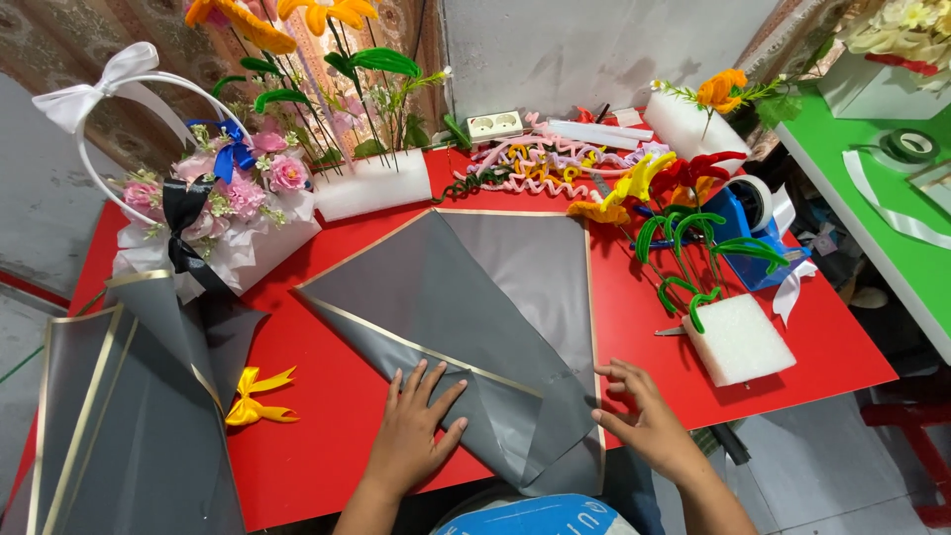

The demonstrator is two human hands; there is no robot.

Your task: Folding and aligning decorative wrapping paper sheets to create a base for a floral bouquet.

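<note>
A red table [327, 396] fills the frame's centre — a grey wall [594, 50] upper middle, a green table [872, 188] at right.

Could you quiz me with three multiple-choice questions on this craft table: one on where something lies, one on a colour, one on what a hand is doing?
1. Where does the yellow ribbon bow lie?
A. on the red table, left of the left hand
B. on the green table
C. inside the flower basket

2. What colour edges the grey wrapping sheet?
A. blue
B. gold
C. black

3. How is the left hand placed?
A. in a fist, raised
B. palm flat on the sheet
C. gripping scissors

Answers: 1 A, the bow rests on the red table. 2 B, a thin gold line follows its border. 3 B, its fingers are spread on the fold, while the right hand touches the sheet's edge.
</note>
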